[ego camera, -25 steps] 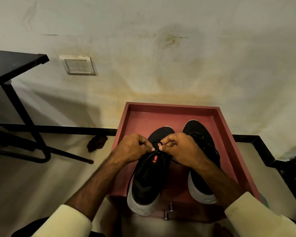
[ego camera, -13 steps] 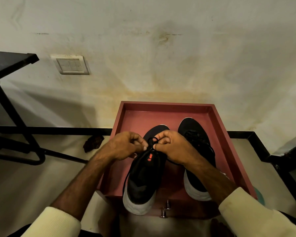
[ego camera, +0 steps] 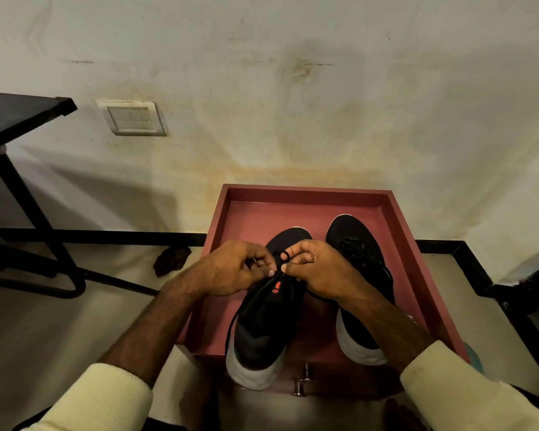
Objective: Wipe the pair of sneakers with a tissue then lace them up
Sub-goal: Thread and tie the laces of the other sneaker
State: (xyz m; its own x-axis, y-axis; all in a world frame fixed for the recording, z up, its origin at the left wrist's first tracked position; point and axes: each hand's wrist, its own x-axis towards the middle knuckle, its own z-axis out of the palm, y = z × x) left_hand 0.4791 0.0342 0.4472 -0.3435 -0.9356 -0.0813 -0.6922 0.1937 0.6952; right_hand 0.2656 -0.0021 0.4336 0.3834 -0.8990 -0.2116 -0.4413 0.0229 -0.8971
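Pinching the lace (ego camera: 283, 256), left hand (ego camera: 231, 269), right hand (ego camera: 319, 269), curled together over left sneaker (ego camera: 262, 321)

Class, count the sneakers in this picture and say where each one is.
2. One sneaker lies at the left of the red tray, the left hand and right hand pinching its lace. The other sneaker lies to its right, partly under the right forearm.
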